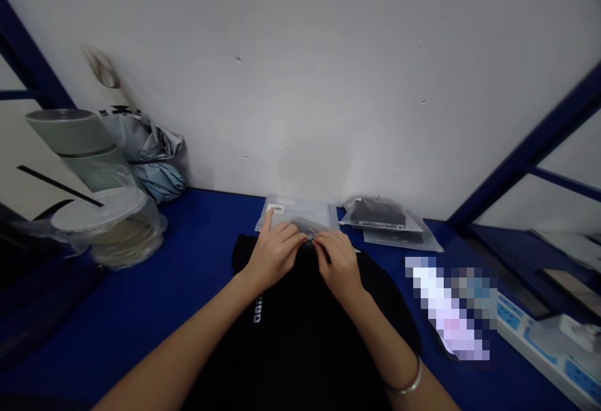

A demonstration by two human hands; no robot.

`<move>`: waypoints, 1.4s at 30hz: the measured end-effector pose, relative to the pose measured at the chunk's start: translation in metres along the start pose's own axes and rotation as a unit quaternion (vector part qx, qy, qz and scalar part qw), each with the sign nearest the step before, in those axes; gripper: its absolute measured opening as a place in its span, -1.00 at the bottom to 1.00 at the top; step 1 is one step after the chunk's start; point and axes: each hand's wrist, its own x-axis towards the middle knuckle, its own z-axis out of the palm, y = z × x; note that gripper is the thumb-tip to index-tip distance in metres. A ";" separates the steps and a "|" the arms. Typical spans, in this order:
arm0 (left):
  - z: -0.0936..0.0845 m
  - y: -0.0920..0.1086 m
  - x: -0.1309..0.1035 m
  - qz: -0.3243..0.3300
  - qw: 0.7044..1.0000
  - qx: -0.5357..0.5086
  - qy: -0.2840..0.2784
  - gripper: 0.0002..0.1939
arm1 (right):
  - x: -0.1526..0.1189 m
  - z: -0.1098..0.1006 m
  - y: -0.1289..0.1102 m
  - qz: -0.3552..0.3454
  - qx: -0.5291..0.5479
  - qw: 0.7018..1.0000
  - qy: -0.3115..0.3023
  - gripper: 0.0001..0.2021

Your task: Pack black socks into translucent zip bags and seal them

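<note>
A clear plastic bag [318, 215] with a small barcode label [278, 209] lies near the wall, in front of me. My left hand [277, 251] is closed at the bag's near edge, thumb and fingers pinched, with one finger raised by the label. Close beside it, my right hand [339, 264] pinches the same edge, and the fingertips of both hands almost meet. Something small and pale shows between the fingertips; its details are too small to tell. Black cloth [300, 336] with white lettering spreads below my hands and forearms.
Stacked plastic bags with dark contents [378, 213] lie to the right. A lit phone [446, 311], blurred out, and a white power strip [535, 342] are further right. At left stand a lidded cup in plastic [124, 235], a pale green tumbler [84, 141] and a folded umbrella [159, 176].
</note>
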 end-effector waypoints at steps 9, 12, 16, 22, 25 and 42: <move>-0.001 0.004 0.001 -0.047 0.998 -0.025 -0.033 -0.83 | 0.000 0.002 -0.002 -0.019 0.009 1.000 0.022 -0.86; 0.000 0.005 0.001 -0.049 0.998 -0.036 -0.026 -0.85 | 0.000 0.002 -0.003 -0.013 0.018 0.999 0.025 -0.86; 0.000 0.005 0.002 -0.062 0.996 -0.059 -0.014 -0.87 | 0.000 0.002 -0.002 -0.013 0.021 1.000 0.017 -0.86; 0.000 0.006 0.001 -0.027 0.998 -0.049 -0.014 -0.82 | 0.001 0.002 0.000 -0.037 0.008 0.999 0.009 -0.86; 0.001 0.007 0.000 -0.021 0.999 -0.041 -0.005 -0.81 | 0.000 0.002 -0.001 -0.040 0.006 0.999 0.008 -0.85; 0.005 -0.013 -0.002 -0.068 0.997 -0.019 0.010 -0.87 | 0.002 -0.006 0.005 -0.001 0.006 1.000 0.001 -0.88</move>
